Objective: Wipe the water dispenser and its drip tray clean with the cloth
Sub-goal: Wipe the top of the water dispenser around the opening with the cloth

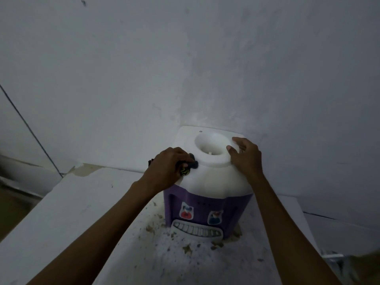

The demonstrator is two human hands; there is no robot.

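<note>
Purple-and-white plastic water dispenser [207,188] is standing upright at lower centre, taps facing the camera; left hand [166,167] is clutching a dark bunched cloth [190,164] against its top, right hand [245,156] is resting relaxed, fingers spread, on the bottle collar [213,149].

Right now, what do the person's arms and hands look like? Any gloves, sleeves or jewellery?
Both arms are bare all the way to the lower edge of the picture: no sleeves show. The left hand and the right hand wear no gloves, and no watch or bracelet shows on either wrist. No rings can be made out, though the picture is dim and somewhat blurred, so small ones could be missed.
</note>
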